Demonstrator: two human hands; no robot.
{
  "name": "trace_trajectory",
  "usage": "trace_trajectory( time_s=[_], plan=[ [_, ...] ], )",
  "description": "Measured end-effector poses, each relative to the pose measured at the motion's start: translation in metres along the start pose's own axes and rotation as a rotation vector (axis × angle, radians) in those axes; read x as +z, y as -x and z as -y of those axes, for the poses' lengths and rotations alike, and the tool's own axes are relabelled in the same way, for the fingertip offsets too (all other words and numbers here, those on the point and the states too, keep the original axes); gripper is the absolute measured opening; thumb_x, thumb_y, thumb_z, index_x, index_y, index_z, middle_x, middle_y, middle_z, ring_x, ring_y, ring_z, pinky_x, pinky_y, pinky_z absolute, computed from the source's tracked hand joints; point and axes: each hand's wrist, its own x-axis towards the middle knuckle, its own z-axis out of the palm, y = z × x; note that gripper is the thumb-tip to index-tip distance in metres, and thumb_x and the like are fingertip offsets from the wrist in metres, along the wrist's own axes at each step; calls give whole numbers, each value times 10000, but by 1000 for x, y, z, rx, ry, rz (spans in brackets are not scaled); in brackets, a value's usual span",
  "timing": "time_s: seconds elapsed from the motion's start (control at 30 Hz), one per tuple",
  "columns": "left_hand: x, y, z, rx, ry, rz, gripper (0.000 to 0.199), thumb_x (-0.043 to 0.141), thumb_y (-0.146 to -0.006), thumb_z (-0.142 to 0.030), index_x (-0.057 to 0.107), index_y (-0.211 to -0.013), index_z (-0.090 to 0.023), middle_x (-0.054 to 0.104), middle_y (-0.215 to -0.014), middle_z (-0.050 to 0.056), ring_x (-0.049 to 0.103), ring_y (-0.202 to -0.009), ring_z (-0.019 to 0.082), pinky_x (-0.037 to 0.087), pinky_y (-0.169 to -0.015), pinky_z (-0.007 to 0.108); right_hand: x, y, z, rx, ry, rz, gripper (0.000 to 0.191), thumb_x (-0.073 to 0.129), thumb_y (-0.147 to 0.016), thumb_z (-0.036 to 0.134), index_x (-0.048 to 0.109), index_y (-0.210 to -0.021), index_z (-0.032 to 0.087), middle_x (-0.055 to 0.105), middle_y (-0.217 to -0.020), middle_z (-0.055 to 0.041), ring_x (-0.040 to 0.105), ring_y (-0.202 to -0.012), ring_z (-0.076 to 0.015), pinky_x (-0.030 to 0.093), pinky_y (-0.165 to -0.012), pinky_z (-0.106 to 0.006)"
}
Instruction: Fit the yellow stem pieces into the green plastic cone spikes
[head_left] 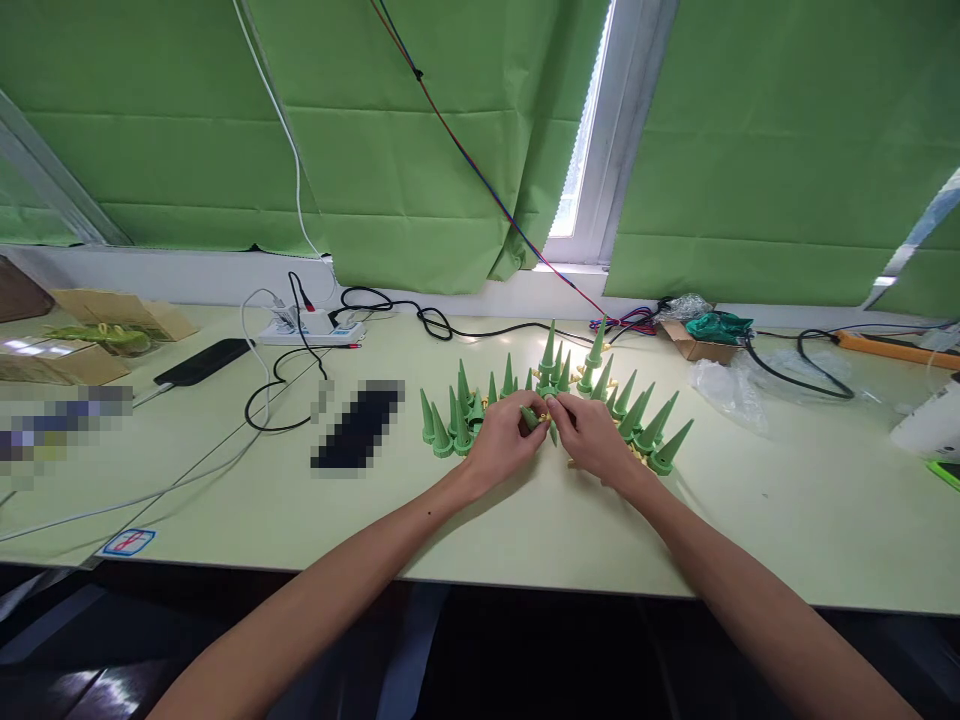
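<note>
Near the middle of the table, my left hand (506, 436) is closed on a green plastic cone-shaped spike (529, 417), its fingers curled around it. My right hand (592, 430) meets it there, thumb and fingertips pinched at a green round cap (550, 396); the fingers hide much of both parts. Green spikes with wide round bases stand upright on both sides, one group (441, 440) left of my hands and others (651, 432) to the right. Small yellow fittings (637, 455) lie among the right-hand spikes.
A blurred dark rectangle (360, 425) and a black phone (204, 362) lie to the left. Cables run from a white power strip (311, 330) along the back. Cardboard boxes (75, 350) stand far left. Clear plastic bags (724, 390) lie to the right.
</note>
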Motion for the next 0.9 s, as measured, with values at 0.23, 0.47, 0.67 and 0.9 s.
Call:
trace_trajectory(
  time_s=[0.23,0.47,0.67,0.9],
  plan=[
    [-2,-2,-4,-40,31,-2,54,574,-833,-226,602,-841,-181,644,-789,2,535,-594,96,432,-537,222,1,0,0,11,-4,-18,375,370,-982,384,371,-645,219,414,-536,31,337,-492,-127,246,-525,-272],
    [-2,-3,-3,-47,78,-46,49,577,-820,-214,607,-825,-176,656,-835,12,580,-696,118,471,-585,222,1,0,2,6,-33,-16,353,358,-991,390,332,-680,224,408,-568,33,340,-511,-132,247,-536,-268],
    [-2,-3,-3,-102,115,-48,65,585,-815,-238,605,-823,-177,647,-823,-8,469,-507,60,397,-495,217,-1,1,4,14,-42,21,304,353,-995,366,343,-724,228,427,-607,30,374,-536,-139,266,-558,-265],
    [-2,-3,-4,-126,101,-25,82,593,-815,-261,601,-822,-180,583,-649,-29,486,-509,83,389,-508,220,0,0,3,14,-30,6,325,345,-994,350,312,-696,224,406,-589,32,336,-529,-134,241,-544,-264]
  ],
)
